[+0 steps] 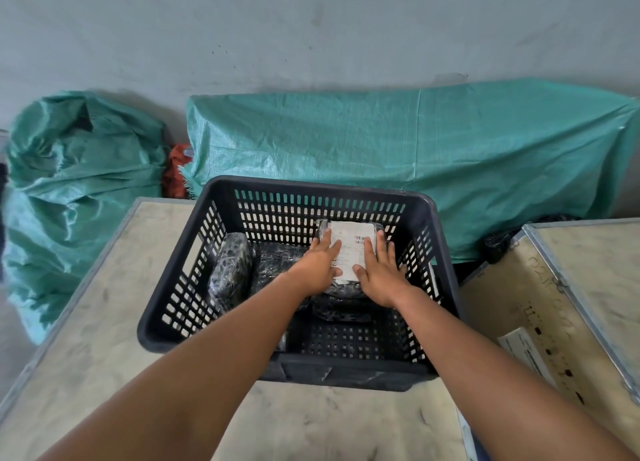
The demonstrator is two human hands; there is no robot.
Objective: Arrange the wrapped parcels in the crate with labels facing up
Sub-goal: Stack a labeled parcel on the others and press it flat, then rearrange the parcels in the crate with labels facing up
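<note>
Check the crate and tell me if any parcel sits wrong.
One does: the black parcel at the crate's left wall leans tilted, no label showing. The parcel under both hands has its white label up.

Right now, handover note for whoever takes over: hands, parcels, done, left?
Left hand: flat, palm down on the black-wrapped parcel with the white label, not gripping.
Right hand: likewise, pressing the same parcel's right side.
That parcel sits label up at the back right of the black slotted plastic crate, on top of another black-wrapped parcel.
Done: one label is clearly facing up.
Left: the black-wrapped parcel leaning at the crate's left wall and the dark flat parcel beside it show no label; check and turn them. The lower parcel's label cannot be seen.
</note>
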